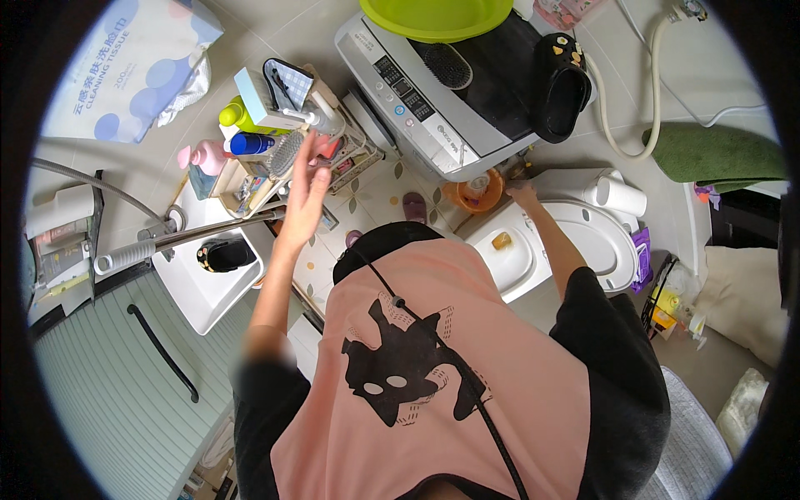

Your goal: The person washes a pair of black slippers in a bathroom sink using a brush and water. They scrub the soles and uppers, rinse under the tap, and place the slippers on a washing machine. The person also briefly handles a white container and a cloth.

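My left hand [305, 209] is raised in the air, fingers extended and nothing in it. It appears in front of a cart [356, 156] crowded with toiletries, a grey hairbrush [285, 152] close by its fingers. My right hand [523, 194] reaches down between the toilet [500, 281] and the washing machine [431, 112]. Its fingers are partly hidden, so I cannot tell whether they grip anything. Just left of it is an orange bucket [465, 199] with a whitish thing inside. A black clog [560, 94] lies on the washing machine, and another black clog [222, 255] is in the white sink [206, 306].
A green basin [437, 28] and a black brush [447, 65] rest on the washing machine. A shower handle [128, 257] on a metal pipe juts over the sink. At the right hang a beige hose [653, 94] and a green towel [719, 156]. Purple slippers [414, 207] are on the tiled floor.
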The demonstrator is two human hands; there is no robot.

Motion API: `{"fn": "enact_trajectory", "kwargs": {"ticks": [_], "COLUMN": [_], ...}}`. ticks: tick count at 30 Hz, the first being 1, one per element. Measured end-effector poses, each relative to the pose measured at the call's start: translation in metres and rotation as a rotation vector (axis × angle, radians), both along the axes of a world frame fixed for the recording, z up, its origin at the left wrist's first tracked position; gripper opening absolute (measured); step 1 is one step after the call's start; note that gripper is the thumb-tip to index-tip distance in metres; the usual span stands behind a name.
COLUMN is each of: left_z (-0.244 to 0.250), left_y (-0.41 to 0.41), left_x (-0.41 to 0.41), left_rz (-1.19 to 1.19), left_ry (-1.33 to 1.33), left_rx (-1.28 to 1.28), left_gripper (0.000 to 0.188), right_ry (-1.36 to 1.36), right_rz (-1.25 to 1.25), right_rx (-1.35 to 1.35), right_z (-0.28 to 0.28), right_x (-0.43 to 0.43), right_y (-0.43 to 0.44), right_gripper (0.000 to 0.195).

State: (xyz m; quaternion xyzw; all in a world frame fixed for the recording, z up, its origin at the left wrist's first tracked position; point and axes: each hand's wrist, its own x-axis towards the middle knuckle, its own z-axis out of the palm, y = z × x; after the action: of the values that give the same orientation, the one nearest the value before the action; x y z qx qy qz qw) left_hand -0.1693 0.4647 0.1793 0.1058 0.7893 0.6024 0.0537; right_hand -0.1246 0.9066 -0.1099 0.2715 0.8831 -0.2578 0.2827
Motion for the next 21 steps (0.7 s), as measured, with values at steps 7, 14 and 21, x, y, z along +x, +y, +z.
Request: {"fn": "enact_trajectory", "kwargs": {"ticks": [7,14,21], "left_z": [0.002,-0.01,-0.02], "left_y": [-0.008,0.012,0.018], "left_x": [-0.005,-0.006,0.005], "left_rz": [0.097,0.096,0.166], "left_ry": [0.013,-0.054,-0.135], "left_rx": [0.031,0.125,0.091], "left_gripper": [0.053,0.026,0.021], "right_ry": [0.191,0.423,0.702], "right_rz": [0.151,0.092,0.162], "right_rx": [-0.122,-0.69,-0.674], "right_z": [0.071,0.188,0.28], "right_x": [0.003,-0.011,-0.073], "right_y": [-0.012,-0.083,-0.109], "right_gripper": [0.056,0.027,0.019]}}
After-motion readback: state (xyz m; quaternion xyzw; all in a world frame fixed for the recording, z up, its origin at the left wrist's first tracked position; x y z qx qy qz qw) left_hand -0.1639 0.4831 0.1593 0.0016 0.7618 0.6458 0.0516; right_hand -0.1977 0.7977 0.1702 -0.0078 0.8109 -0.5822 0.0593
